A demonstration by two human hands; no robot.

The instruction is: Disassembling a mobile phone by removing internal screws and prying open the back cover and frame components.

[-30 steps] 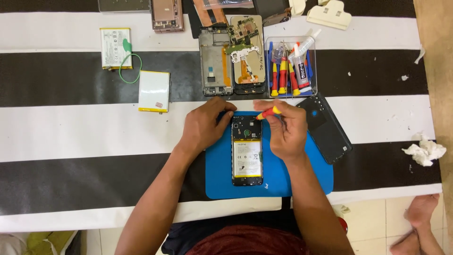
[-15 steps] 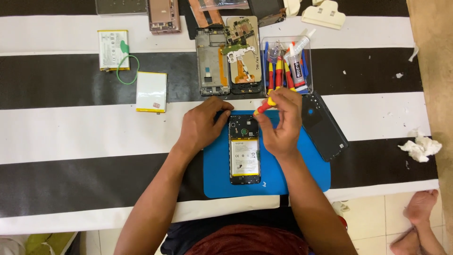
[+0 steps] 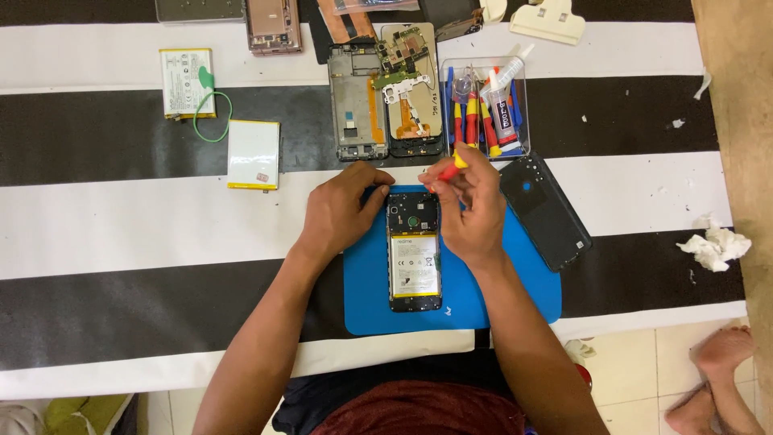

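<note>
An opened smartphone [image 3: 414,256] with its back off lies on a blue work mat [image 3: 370,298], showing its battery and circuit board. My left hand [image 3: 342,209] rests on the phone's upper left corner and steadies it. My right hand [image 3: 471,211] grips a small red and yellow screwdriver [image 3: 448,167], its tip pointing down at the phone's top right corner. The phone's dark back cover [image 3: 544,211] lies to the right, partly on the mat.
A clear tray [image 3: 485,106] of screwdrivers and a glue tube stands behind the mat. Beside it lie two stripped phone frames [image 3: 385,93]. Two loose batteries [image 3: 253,153] sit at the left, crumpled tissue [image 3: 715,246] at the right. A bare foot [image 3: 717,379] shows bottom right.
My right hand has lifted the screwdriver slightly and shifted up toward the phone's top right corner. My left hand stays on the phone.
</note>
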